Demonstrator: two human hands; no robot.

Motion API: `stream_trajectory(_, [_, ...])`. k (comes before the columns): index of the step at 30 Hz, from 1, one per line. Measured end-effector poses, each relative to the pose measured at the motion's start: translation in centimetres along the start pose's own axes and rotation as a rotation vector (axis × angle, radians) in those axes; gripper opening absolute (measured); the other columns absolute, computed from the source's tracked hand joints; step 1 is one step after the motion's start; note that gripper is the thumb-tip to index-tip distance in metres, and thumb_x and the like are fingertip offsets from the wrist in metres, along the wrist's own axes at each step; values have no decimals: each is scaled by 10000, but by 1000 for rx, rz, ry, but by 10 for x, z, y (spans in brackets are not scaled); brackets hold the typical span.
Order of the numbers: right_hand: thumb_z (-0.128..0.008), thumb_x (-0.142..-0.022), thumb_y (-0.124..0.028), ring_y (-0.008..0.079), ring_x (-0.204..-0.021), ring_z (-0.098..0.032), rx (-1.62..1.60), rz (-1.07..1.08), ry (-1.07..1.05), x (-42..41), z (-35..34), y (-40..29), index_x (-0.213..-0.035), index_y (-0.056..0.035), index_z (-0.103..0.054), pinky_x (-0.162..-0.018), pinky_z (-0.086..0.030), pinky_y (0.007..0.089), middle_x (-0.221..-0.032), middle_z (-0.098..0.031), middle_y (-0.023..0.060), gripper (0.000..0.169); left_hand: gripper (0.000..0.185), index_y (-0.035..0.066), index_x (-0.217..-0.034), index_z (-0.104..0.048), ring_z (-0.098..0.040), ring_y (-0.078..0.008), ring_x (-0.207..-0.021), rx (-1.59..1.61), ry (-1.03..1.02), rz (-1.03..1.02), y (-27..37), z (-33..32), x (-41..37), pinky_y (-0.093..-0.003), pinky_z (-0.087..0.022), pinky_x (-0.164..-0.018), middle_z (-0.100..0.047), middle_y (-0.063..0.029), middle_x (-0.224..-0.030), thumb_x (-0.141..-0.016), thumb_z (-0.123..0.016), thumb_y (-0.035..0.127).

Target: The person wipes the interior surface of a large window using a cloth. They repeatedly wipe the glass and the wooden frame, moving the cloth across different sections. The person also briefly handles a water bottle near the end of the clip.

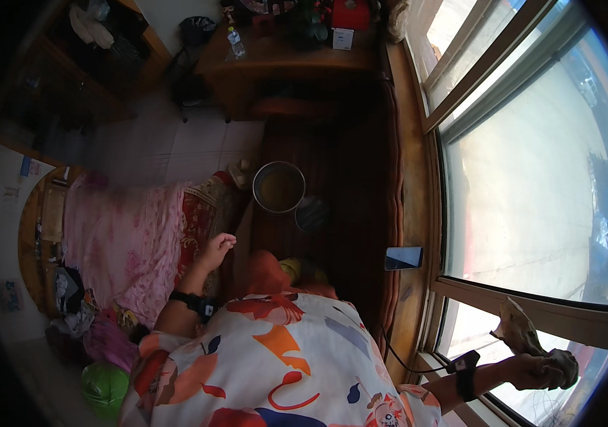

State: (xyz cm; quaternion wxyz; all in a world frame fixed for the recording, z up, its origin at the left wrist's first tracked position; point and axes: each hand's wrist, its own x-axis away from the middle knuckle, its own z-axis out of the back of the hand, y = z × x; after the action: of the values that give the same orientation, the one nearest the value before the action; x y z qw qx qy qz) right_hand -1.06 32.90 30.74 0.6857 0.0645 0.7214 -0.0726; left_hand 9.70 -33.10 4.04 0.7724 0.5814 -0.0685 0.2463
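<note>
My right hand (536, 372), at the lower right, is closed around a bunched grey-brown cloth (517, 326) in front of the lower window pane. One part of the cloth sticks up above the fist and another bulges past it. My left hand (219, 250) is raised near the middle with its fingers loosely curled, and nothing shows in it. Ahead of me a round metal basin (279, 188) with brownish liquid sits on a dark wooden surface. A smaller round container (312, 214) touches or nearly touches its lower right side. Black straps are on both arms.
Large framed windows (528, 171) fill the right side. A phone (403, 258) lies by the wooden sill (416, 213), and a black cable runs to my right arm. A bed with a pink cover (122, 235) is at left. A desk (282, 63) holds a plastic bottle (236, 42).
</note>
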Motion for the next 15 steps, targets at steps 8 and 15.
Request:
stream_trajectory(8, [-491,-835,-88,231,-961,-529,-437,-378,-463,100,-83,-136,-1098,24,-456,-787,-458,299,-1060,-516,165,287,182,-24,-1002,-527,-586,-162,-840,31,143,81,-23,24,12,-263,-450,-779,-601,-95,-936,-867,-413,18])
stream_trajectory(15, [-452,-726,99,304,-1091,-465,-872,-340,-1119,213,-157,-233,-1087,-41,-505,-917,-390,370,-1166,-485,160,390,195,-26,-1025,-517,-570,-166,-892,58,105,164,-50,47,-2,-270,-452,-803,-576,-109,-996,-879,-403,35])
